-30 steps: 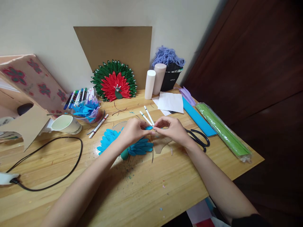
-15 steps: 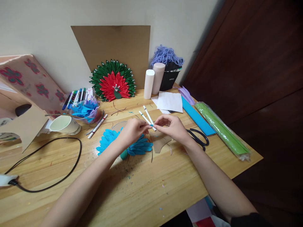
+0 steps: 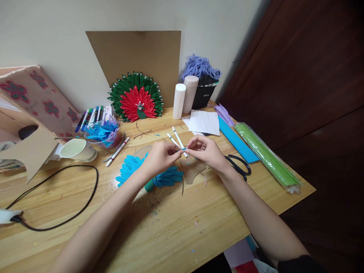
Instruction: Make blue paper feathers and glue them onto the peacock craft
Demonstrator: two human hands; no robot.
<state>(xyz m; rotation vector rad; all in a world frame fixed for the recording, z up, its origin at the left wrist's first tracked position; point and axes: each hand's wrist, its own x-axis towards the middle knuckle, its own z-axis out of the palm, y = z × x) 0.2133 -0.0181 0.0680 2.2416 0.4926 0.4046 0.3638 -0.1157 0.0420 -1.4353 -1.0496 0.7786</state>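
L hand (image 3: 160,155) & R hand (image 3: 206,149) meet fingertip to fingertip above wooden table (image 3: 176,227). Both pinch narrow on one blue paper strip (image 3: 183,149). Strip sits betw. the two pinches, long axis approx. L–R, mostly hidden by fingers. Blue paper fan (image 3: 129,168) lies below-left of grip, nearer L hand. White markers (image 3: 176,139) just behind grip; scissors (image 3: 240,167) to its right.

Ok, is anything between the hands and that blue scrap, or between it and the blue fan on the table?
Nothing visible. The left hand and right hand both pinch the scrap, and the fan lies just below and left of it. The white pens lie behind the fingertips, not between.
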